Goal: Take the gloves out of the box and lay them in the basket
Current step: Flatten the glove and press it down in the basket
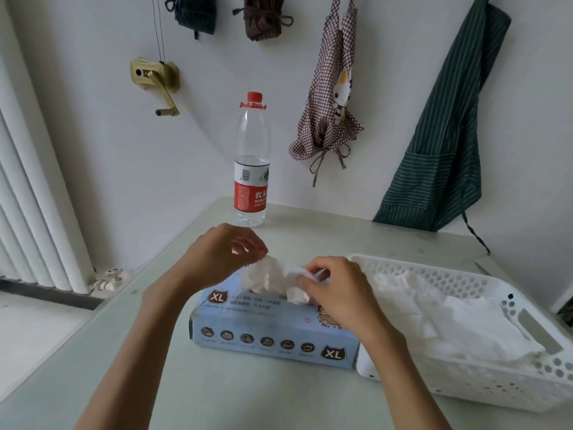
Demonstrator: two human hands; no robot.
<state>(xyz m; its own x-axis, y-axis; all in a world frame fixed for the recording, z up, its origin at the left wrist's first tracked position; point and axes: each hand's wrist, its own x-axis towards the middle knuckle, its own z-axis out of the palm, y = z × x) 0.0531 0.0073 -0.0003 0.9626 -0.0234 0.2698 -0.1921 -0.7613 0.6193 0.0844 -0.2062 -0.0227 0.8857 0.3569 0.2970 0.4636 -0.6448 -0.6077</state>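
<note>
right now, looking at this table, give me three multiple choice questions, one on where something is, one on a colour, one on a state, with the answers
1. Where does the basket stand relative to the box?
A. to its right, close beside it
B. behind it, by the wall
C. on top of it

2. What colour is the cap of the bottle?
A. blue
B. red
C. white

3. What are the hands doing?
A. both lie flat on the table
B. both pinch a white glove above the box
C. both grip the basket's rim

Answers:
1. A, the white basket's near corner sits right next to the box's right end.
2. B, the cap above the clear neck is red.
3. B, the left hand and the right hand each hold part of the crumpled glove over the box's opening.
</note>
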